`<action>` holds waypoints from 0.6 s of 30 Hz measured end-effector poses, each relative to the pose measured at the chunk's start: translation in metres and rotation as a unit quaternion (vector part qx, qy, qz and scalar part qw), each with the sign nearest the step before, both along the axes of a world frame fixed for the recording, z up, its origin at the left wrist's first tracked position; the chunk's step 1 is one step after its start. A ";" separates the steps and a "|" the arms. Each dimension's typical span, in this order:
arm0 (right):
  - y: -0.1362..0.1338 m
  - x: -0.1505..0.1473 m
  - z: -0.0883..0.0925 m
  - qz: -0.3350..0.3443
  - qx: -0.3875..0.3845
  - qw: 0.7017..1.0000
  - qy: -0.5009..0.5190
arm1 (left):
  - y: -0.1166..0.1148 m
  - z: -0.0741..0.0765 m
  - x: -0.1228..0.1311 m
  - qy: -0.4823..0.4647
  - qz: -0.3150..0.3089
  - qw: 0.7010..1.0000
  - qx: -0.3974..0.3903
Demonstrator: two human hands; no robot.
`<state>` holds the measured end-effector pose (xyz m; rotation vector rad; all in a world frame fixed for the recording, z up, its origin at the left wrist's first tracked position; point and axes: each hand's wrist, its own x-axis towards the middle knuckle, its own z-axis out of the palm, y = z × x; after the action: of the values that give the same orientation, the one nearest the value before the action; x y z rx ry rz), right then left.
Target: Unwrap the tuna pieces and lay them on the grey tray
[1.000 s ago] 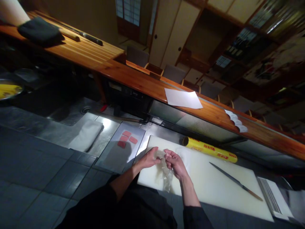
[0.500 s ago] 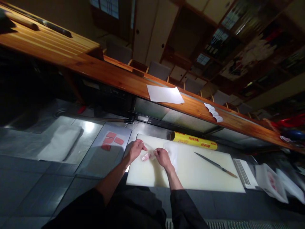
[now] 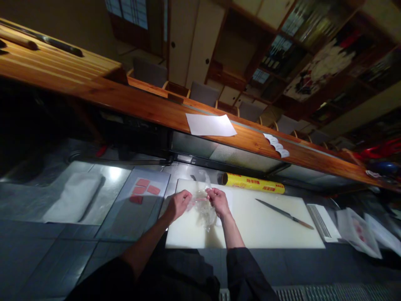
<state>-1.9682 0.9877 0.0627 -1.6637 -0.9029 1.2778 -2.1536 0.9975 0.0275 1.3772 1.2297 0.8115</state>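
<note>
- A long kitchen knife (image 3: 283,214) lies on the right half of the white cutting board (image 3: 269,234), its wooden handle toward the board's right edge.
- A yellow roll of cling film (image 3: 253,184) lies along the board's far edge.
- Four red fish slices (image 3: 144,189) sit on a flat grey tray (image 3: 125,219), left of the board.
- A folded white cloth (image 3: 73,197) lies on the steel counter (image 3: 114,172), left of the tray.
- A sheet of white paper (image 3: 210,124) and overlapping paper slips (image 3: 276,145) lie on the wooden counter (image 3: 131,102).
- Chairs (image 3: 204,94) stand beyond it.
</note>
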 end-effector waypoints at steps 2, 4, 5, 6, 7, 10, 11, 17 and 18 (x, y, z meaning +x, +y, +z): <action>0.003 0.003 -0.005 -0.039 0.013 0.999 -0.018 | 0.004 -0.005 0.001 -0.003 0.022 1.000 -0.002; 0.005 0.008 -0.012 -0.071 0.022 0.997 -0.031 | 0.010 -0.013 0.000 -0.008 0.045 0.999 -0.019; 0.005 0.011 -0.015 -0.089 0.022 0.995 -0.034 | 0.013 -0.016 -0.003 -0.009 0.055 0.998 -0.031; 0.006 0.015 -0.018 -0.106 0.018 0.994 -0.033 | 0.016 -0.019 -0.006 -0.009 0.064 0.997 -0.044; 0.006 0.018 -0.020 -0.121 0.011 0.992 -0.028 | 0.020 -0.020 -0.009 -0.007 0.069 0.996 -0.057; 0.006 0.025 -0.021 -0.133 -0.024 0.991 0.010 | 0.024 -0.019 -0.017 0.006 0.047 0.996 -0.080; 0.006 0.025 -0.019 -0.126 -0.033 0.991 0.027 | 0.023 -0.017 -0.016 0.009 0.025 0.997 -0.076; 0.005 0.005 0.008 -0.099 -0.033 0.988 0.111 | -0.002 -0.005 0.018 0.016 -0.115 0.993 0.033; 0.004 0.003 0.012 -0.098 -0.030 0.987 0.122 | -0.006 -0.006 0.023 0.023 -0.121 0.992 0.041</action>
<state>-1.9656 0.9918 0.0751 -1.5570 -0.5457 1.3470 -2.1302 0.9919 0.0217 1.5846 1.0472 0.6702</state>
